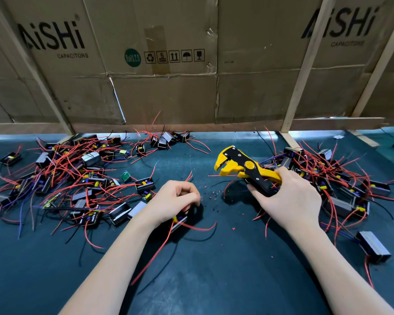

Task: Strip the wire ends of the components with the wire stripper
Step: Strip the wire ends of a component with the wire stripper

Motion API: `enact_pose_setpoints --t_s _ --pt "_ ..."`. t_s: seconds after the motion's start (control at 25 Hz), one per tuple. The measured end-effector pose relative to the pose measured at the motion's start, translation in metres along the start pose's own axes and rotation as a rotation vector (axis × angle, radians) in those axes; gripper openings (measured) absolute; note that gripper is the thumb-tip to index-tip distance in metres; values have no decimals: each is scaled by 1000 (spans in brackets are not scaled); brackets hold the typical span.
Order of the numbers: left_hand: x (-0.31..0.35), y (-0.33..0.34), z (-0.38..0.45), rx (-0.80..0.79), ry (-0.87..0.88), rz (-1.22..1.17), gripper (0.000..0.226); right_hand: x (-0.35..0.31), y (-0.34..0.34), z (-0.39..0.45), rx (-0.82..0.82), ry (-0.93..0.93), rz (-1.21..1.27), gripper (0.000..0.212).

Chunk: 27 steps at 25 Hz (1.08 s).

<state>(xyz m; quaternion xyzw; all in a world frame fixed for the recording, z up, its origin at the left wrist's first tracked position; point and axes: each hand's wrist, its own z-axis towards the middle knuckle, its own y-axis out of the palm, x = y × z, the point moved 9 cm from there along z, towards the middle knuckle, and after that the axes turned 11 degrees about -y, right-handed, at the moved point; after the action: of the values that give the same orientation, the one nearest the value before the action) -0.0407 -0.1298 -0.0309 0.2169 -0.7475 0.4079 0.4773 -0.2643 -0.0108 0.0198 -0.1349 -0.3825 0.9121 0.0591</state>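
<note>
Counts on your dark green table [203, 280]: one yellow and black wire stripper [243, 168]. Two large heaps of components with red and black wires, too tangled to count exactly: one heap [73, 178] toward the left edge, one heap [341, 185] toward the right edge. One smaller cluster [168, 139] of roughly six sits at the far edge. Two hands are in view.

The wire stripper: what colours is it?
Yellow and black wire stripper, held in the right hand; head view.

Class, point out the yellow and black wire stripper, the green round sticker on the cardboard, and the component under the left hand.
Yellow and black wire stripper [248, 165]: head view, round yellow pivot.
Green round sticker [132, 57]: head view, centre.
Black component [179, 221]: head view, its exposed edge.
</note>
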Motion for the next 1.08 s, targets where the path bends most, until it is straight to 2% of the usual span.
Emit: enact_pose_setpoints --t_s 0.16,0.28,0.32,0.4,0.48,0.52,0.6,0.72,0.8,0.92,1.0,1.08 --pt "2 0 2 29 24 16 19 7 -3 1 10 34 34 50" --pt "2 -16 0 42 -14 -90 42 10 -6 0 38 42 68 48" --pt "1 -24 -2 41 -19 -35 47 10 -7 0 47 47 81 48" --pt "-4 -26 -7 -31 -2 247 48 9 -8 0 65 54 106 47" --pt "-8 -13 -13 -165 30 466 35 11 -13 0 100 73 143 46" --pt "-5 -7 -14 -185 52 486 29 13 -17 0 126 85 164 46" --pt "13 -2 -13 -133 94 361 24 13 -23 0 180 105 213 46" --pt "64 -3 -12 57 245 55 18 12 -34 2 301 131 347 51" --pt "107 20 -15 6 404 -59 8 20 -46 2 407 153 419 53" --pt "135 57 -21 -132 453 26 58 37 -63 -4 522 169 471 58" --pt "127 48 -20 -80 446 161 55 40 -67 -8 546 175 466 60" --pt "107 11 -15 35 395 263 35 34 -68 -8 542 148 444 61"
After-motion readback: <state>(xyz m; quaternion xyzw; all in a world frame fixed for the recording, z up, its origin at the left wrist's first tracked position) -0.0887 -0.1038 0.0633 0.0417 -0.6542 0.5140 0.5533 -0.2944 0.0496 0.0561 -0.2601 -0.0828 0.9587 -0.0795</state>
